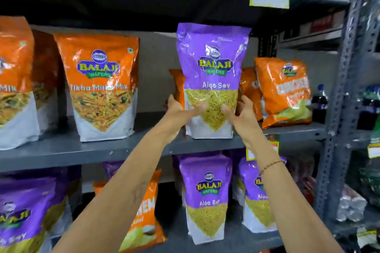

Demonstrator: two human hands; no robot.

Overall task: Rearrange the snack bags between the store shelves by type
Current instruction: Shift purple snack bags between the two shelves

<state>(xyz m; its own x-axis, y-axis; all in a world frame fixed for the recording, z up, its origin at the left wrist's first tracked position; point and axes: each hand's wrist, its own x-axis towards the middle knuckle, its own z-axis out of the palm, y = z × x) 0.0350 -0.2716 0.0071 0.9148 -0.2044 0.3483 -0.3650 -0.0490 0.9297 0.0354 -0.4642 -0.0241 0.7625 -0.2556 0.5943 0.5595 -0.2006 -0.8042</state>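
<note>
Upright purple Aloo Sev bag (211,72) among orange bags (102,86)

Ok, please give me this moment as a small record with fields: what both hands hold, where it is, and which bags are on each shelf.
held item: purple Aloo Sev bag, upright
left hand: grip on the bag's lower left side
right hand: grip on the bag's lower right side
bag position: bottom at the middle shelf front edge
middle shelf bags: orange Tikha Mitha Mix bag, other orange bags
lower shelf bags: mostly purple Aloo Sev bags, one orange bag
</note>
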